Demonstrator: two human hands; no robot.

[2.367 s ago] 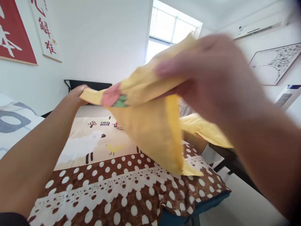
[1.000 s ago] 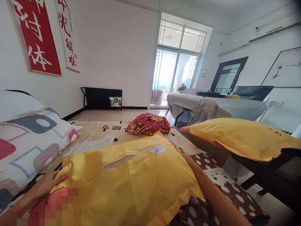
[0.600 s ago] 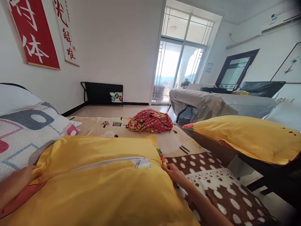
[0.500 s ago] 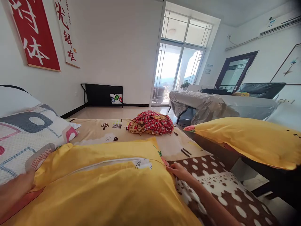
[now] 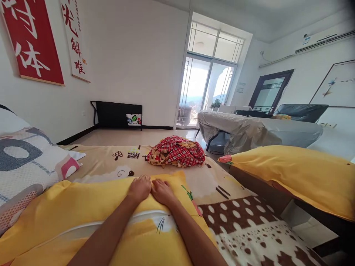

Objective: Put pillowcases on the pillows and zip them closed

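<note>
A yellow pillow (image 5: 94, 201) lies flat before me, with a white strip running across it and a printed white animal face with whiskers near its right part. At its far edge my left hand (image 5: 141, 187) is closed on the yellow cloth, fingers curled over. Close beside it, almost touching, my right hand (image 5: 163, 191) grips the same edge. A printed carrot with green leaves shows along the pillow's right side. My forearms cover part of the pillow's middle, and the fingertips are mostly hidden.
A red plaid cloth bundle (image 5: 177, 150) sits beyond the pillow on the patterned blanket (image 5: 95, 159). To the right lies another yellow pillow (image 5: 294, 170); to the left, a white patterned pillow (image 5: 24, 159). A plastic-covered table (image 5: 246, 127) stands farther back near the glass door (image 5: 206, 79).
Both hands have moved from the pillow's left and right sides to its far edge, now side by side there. The view has shifted slightly to the right.
</note>
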